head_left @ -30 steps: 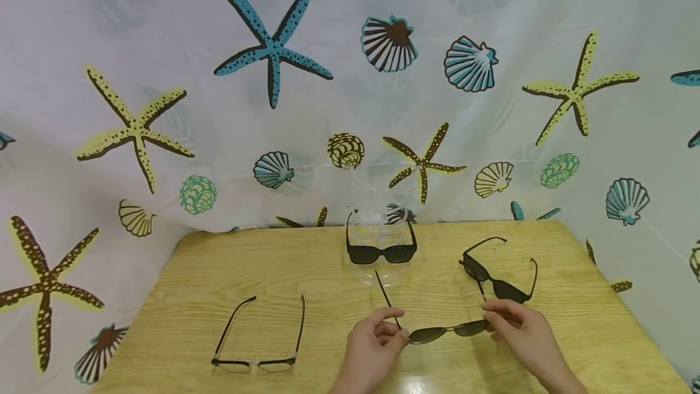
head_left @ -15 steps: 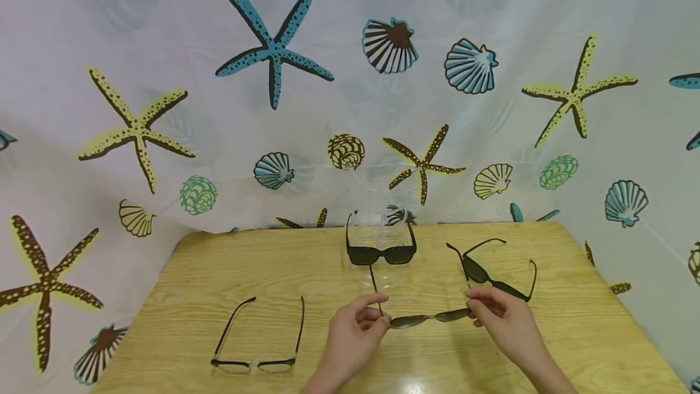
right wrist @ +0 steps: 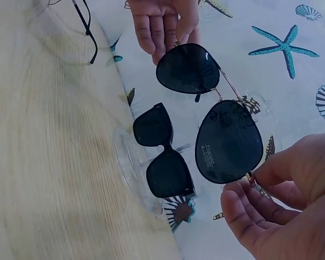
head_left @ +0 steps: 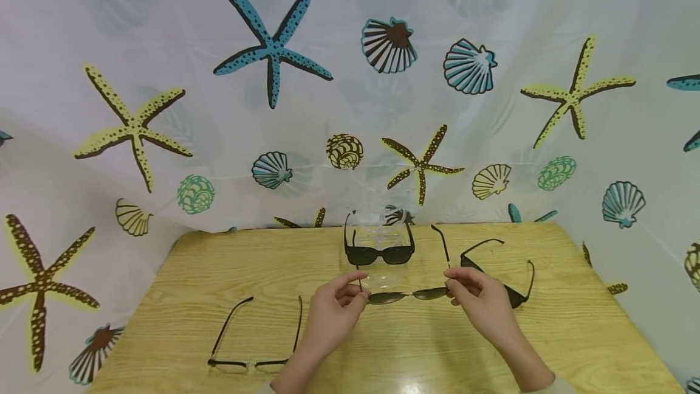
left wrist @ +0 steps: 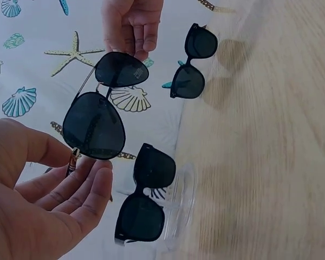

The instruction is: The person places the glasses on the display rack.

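Observation:
Both hands hold a pair of aviator sunglasses point(head_left: 385, 298) by the hinges, with the temples unfolded and pointing away from me. My left hand point(head_left: 335, 312) pinches the left hinge between thumb and fingers; my right hand point(head_left: 481, 303) does the same at the right one. In the wrist views the dark lenses point(left wrist: 95, 124) and thin metal bridge are plain. Just beyond, black-framed sunglasses point(head_left: 381, 255) sit on a clear stand point(left wrist: 185, 203). The left temple of the aviators overlaps that pair in the head view.
More black sunglasses point(head_left: 515, 297) lie on the table at right, partly hidden behind my right hand. Glasses with clear lenses point(head_left: 228, 363) rest at left, near my left forearm. A cloth printed with starfish and shells point(head_left: 306, 114) hangs behind the wooden table point(head_left: 257, 266).
Both hands have carried the aviator sunglasses to the left and farther from me, toward the stand. The other glasses have stayed where they were.

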Available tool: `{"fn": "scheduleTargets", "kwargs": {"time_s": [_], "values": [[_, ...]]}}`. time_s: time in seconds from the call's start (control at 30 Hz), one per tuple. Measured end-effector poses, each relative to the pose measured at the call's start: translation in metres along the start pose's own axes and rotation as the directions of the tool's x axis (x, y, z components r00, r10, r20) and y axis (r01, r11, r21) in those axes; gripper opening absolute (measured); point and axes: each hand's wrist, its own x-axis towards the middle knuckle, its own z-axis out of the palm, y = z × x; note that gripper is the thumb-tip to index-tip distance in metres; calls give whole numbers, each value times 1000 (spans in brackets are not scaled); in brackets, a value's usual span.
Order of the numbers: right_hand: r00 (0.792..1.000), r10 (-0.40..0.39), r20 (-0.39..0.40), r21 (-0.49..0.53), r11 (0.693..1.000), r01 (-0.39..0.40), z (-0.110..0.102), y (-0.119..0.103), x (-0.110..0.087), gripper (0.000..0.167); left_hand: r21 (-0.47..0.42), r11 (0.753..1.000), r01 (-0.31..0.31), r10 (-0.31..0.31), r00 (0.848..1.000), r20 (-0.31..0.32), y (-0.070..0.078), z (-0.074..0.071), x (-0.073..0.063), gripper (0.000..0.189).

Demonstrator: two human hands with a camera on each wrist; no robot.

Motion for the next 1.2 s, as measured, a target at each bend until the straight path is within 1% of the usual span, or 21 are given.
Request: {"fn": "scheduleTargets", "kwargs": {"time_s": [0.13,0.33,0.53,0.67,0.83,1.03,1.2], "values": [[999,-32,-2,17,999,32,8,-3,9,22,17,1000,-13,13,1000,-24,-2,-8,11,33],[999,-35,-19,18,999,35,18,-4,22,23,41,999,11,-10,1000,-24,-3,-17,26,33],[999,-25,-24,18,1000,26,25,-8,32,24,33,999,5,-4,999,-33,-2,-24,35,33],[999,-37,-31,24,999,38,27,-12,38,24,26,1000,6,-5,999,-36,-2,-28,41,34],[998,-48,-45,25,998,49,30,-15,45,24,47,999,11,-10,1000,-26,-5,-30,50,35],[998,-44,-42,24,999,46,35,-14,52,25,69,997,17,-14,999,-42,-10,-33,60,35],[997,-58,-46,5,998,59,40,-13,60,25,70,997,19,-16,999,-49,-9,-37,65,33]]}}
